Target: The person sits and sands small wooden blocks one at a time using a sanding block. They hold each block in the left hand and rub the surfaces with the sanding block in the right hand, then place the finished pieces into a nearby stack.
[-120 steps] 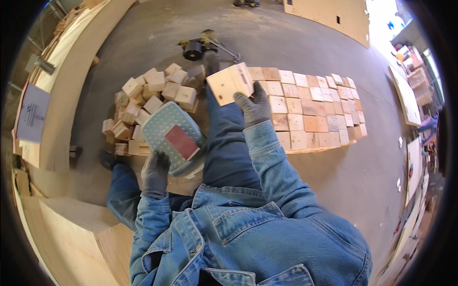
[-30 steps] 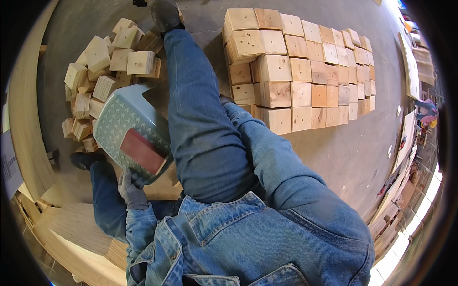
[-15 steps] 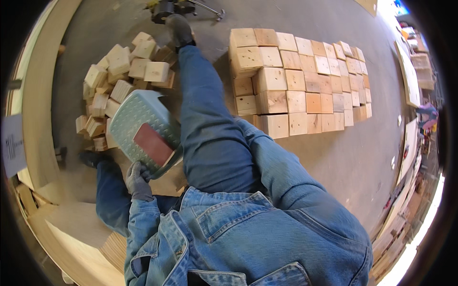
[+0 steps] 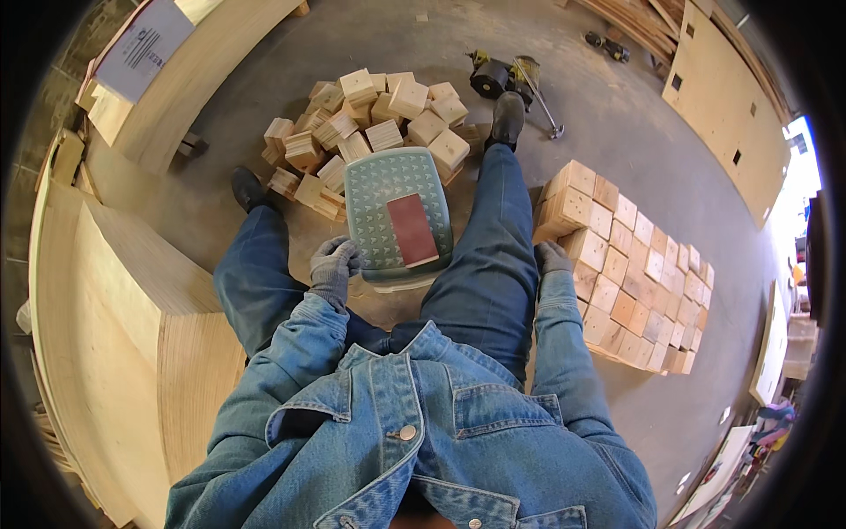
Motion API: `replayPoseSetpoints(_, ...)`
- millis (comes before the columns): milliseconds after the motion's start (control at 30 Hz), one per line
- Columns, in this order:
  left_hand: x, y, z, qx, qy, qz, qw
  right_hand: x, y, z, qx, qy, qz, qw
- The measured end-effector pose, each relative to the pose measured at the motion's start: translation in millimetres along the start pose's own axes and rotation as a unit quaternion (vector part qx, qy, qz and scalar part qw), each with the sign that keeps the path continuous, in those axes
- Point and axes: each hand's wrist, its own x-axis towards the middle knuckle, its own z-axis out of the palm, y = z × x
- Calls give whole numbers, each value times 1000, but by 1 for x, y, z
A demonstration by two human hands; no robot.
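Observation:
A pale green plastic stool (image 4: pixel 368 189) with a studded top stands between my legs. On it lies a dark red rectangular pad (image 4: pixel 411 231) with a pale edge. My left hand (image 4: pixel 336 264), in a grey glove, is at the stool's near left corner, fingers curled together; whether anything is in them is hidden. My right hand (image 4: pixel 553 257), also gloved, is beside my right thigh, close to the near left side of a neat stack of wooden blocks (image 4: pixel 627 284). Its fingers are mostly hidden, and I cannot tell if it touches a block.
Loose wooden blocks (image 4: pixel 385 108) lie heaped beyond the stool. A black and yellow tool (image 4: pixel 493 78) with a metal rod is near my right shoe (image 4: pixel 507 119). Large plywood stacks (image 4: pixel 115 326) stand at my left. A plywood panel (image 4: pixel 727 115) with square holes lies far right.
The view has swung, so the stool and block heap appear further right and the stack lower. My right hand, hidden before, now shows beside the stack. My left hand remains near the stool's corner.

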Motion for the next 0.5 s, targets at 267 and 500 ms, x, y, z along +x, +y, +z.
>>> replayPoseSetpoints(267, -2, 4, -10, -54, -10, 13, 998, -65, -139, 46, 99, -7, -145, 985)
replayPoseSetpoints(500, 6, 1, -17, -58, 12, 8, 998, -122, -147, 153, 48, -120, -159, 979)
